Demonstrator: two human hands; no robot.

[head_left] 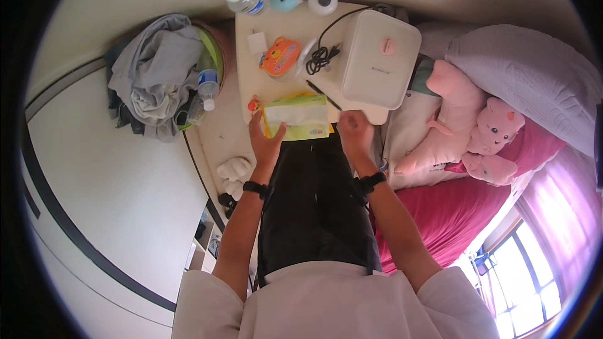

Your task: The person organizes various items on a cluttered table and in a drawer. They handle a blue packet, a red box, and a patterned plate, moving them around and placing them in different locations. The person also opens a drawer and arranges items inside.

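A green and yellow soft pack of tissues (301,129) is at the near edge of the small cream table (282,23), with a white tissue (297,115) showing along its top. My left hand (265,141) grips the pack's left end, thumb over the top and fingers along the side. Just beyond the pack's right end is my right hand (355,134), its fingers curled in and slightly blurred; I see nothing in it. A black pen (322,94) lies slanted behind the pack, partly hidden by it. Beside my left fingertips sits a small red trinket (253,103).
A white lidded box (381,61) fills the table's right side, beside a coiled black power cord (322,58). An orange bear-shaped lid (280,56), white cube (257,43) and several bottles (245,0) stand farther back. Left is a clothes-filled basket (214,47); right, a bed with plush toys (499,125).
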